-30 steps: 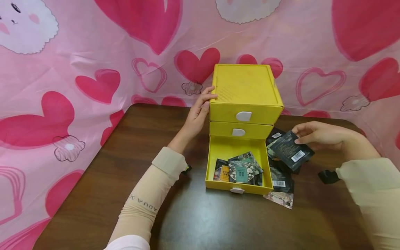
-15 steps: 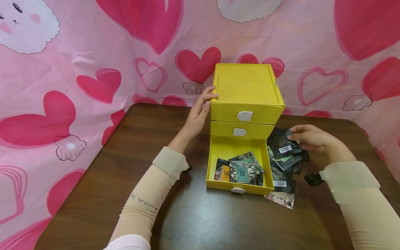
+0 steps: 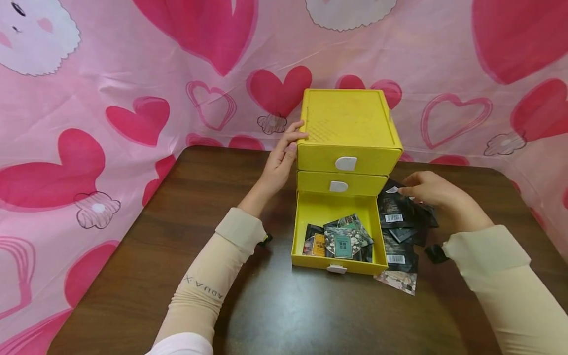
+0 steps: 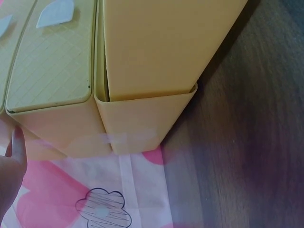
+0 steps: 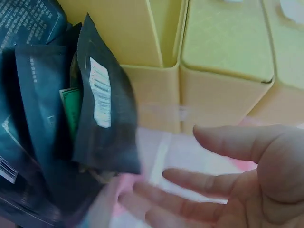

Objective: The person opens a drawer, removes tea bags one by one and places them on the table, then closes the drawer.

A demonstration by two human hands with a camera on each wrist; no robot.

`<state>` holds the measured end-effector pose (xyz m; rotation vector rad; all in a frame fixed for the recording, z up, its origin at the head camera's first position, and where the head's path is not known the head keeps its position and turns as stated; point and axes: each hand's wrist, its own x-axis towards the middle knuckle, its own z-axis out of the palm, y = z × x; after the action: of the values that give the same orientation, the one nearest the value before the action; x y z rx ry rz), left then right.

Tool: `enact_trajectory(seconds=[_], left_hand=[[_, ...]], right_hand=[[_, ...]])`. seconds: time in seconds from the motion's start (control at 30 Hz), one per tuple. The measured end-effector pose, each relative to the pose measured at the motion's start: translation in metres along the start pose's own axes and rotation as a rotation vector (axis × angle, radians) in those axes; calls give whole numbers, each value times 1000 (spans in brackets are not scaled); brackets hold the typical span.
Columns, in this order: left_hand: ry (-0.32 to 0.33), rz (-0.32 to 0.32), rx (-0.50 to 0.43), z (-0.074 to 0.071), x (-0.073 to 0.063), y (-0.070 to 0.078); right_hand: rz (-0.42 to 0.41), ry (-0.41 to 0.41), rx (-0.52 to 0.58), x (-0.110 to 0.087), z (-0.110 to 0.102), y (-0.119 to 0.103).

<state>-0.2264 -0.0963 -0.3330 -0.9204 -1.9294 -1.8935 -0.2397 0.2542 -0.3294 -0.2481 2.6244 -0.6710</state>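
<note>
A yellow three-drawer cabinet (image 3: 348, 118) has its bottom drawer (image 3: 317, 207) pulled out, with several flat sachets (image 3: 343, 241) lying in it. My left hand (image 3: 279, 162) rests against the cabinet's upper left side, its fingertips over the top edge. Beside the drawer's right wall lies a pile of dark sachets (image 3: 395, 209), some showing white barcode labels. Over the far right part of this pile is my right hand (image 3: 432, 192). In the right wrist view the right hand (image 5: 237, 185) has thumb and fingers spread, nothing between them, close to a dark sachet (image 5: 109, 118).
The cabinet's upper two drawers, with white tabs (image 3: 346, 163), are closed. Everything stands on a dark brown wooden table (image 3: 266, 305). A pink cloth (image 3: 146, 59) with hearts hangs behind and to the left. One sachet with a floral print (image 3: 399, 281) sticks out at the pile's front.
My right hand has brought a dark sachet left onto the pile beside the drawer and let go of it. The left hand keeps its place on the cabinet.
</note>
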Motion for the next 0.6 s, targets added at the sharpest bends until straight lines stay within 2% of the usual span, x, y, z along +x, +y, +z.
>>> enact_trajectory(seconds=[0.13,0.2,0.4,0.6], left_hand=[[8,0,4,1,0,0],[9,2,9,1,0,1],[9,-7,13,1,0,0],[9,-15,10,1,0,0]], right_hand=[[-34,43,-127,-11,0,-22],[-74,28,-141,-14,1,-36],[-200,-99,-89,-18,7,-68],[-266,-248,-41,-16,13,-90]])
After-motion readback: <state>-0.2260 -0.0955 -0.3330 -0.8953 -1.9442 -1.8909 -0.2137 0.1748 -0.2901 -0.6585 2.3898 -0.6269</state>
